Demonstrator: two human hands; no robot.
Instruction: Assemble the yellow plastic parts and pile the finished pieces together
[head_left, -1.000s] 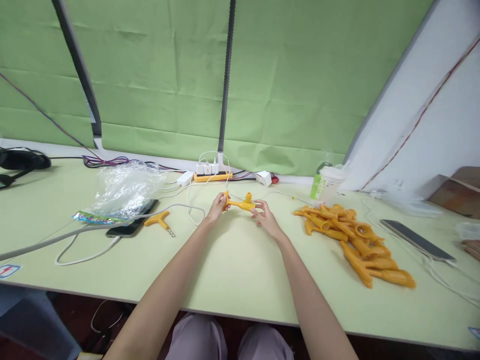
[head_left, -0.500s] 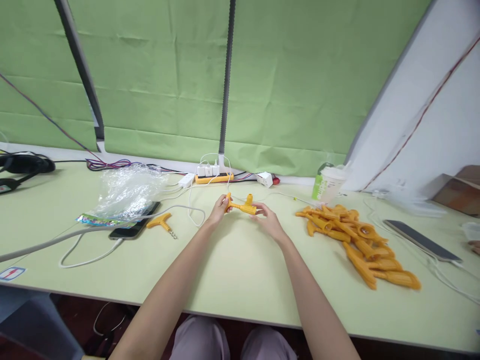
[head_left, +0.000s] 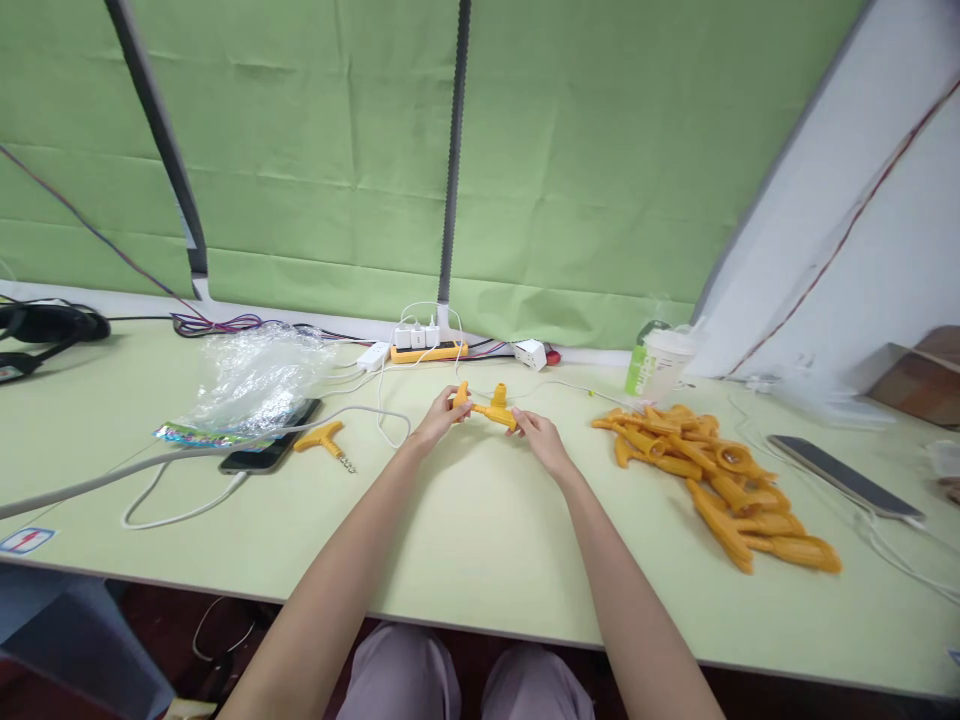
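Observation:
Over the middle of the table, my left hand (head_left: 439,418) is closed on the left end of a yellow plastic piece (head_left: 462,398). My right hand (head_left: 538,436) grips the right end of a yellow tubular piece (head_left: 498,410) that has a short stub pointing up. The two pieces meet end to end between my hands. To the left lies a yellow T-shaped handle (head_left: 321,438) with a metal spiral. A pile of yellow plastic parts (head_left: 694,455) rests on the right.
A phone (head_left: 259,458) lies under crumpled clear plastic (head_left: 259,375) at left, with cables across it. Behind my hands is a power strip (head_left: 429,352). A cup (head_left: 664,365), another phone (head_left: 844,475) and a cardboard box (head_left: 919,378) stand or lie at right.
My right fingers have closed round the right end of the tubular piece. The yellow piece in my left hand has turned and shifted slightly right.

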